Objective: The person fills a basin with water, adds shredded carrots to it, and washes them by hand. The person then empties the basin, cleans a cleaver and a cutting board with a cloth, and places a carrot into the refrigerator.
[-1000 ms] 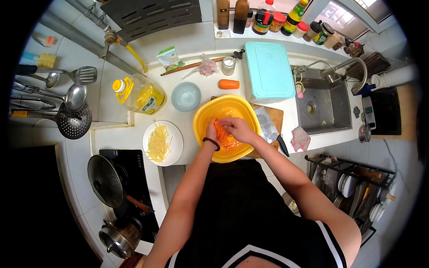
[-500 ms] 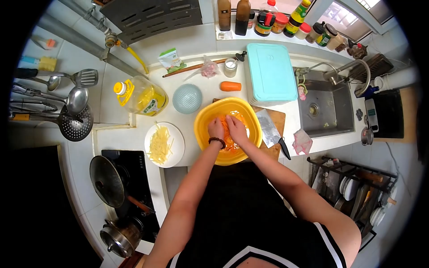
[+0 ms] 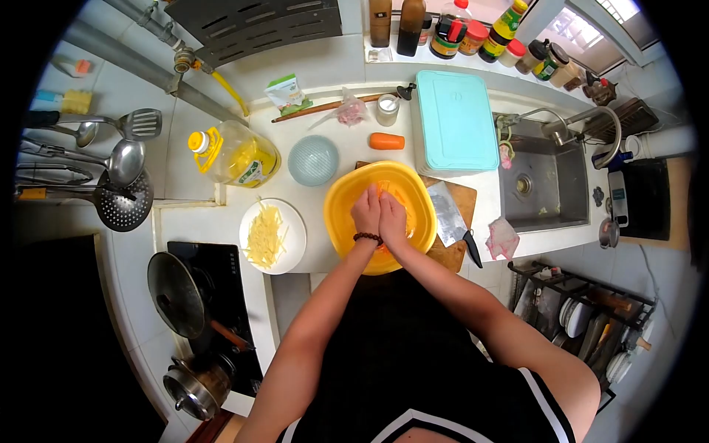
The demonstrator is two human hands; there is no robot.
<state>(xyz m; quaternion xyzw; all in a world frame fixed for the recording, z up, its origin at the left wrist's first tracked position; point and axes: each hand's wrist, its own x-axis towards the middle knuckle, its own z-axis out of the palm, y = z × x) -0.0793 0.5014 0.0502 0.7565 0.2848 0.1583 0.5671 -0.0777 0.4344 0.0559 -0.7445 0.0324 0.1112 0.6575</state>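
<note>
Both hands are over the yellow basin (image 3: 337, 214), pressed together side by side. My left hand (image 3: 366, 211), with a dark bead bracelet at the wrist, is closed around orange shreds, of which a bit shows at the fingertips. My right hand (image 3: 393, 218) is closed against it on the same shreds. Most of what lies between the palms is hidden. Under the basin's right side is a wooden cutting board (image 3: 464, 198) with a cleaver (image 3: 447, 215) on it. A whole carrot piece (image 3: 387, 141) lies behind the basin.
Left of the basin are a white plate (image 3: 297, 247) of pale yellow strips, a blue-grey bowl (image 3: 313, 160) and an oil jug (image 3: 240, 155). A turquoise-lidded box (image 3: 456, 122) and the sink (image 3: 546, 181) are at the right. A lidded pan (image 3: 175, 295) sits at the left.
My hands have come together and risen from the orange shreds in the basin. The bare fingers that were spread among the shreds are now closed. The view has shifted slightly.
</note>
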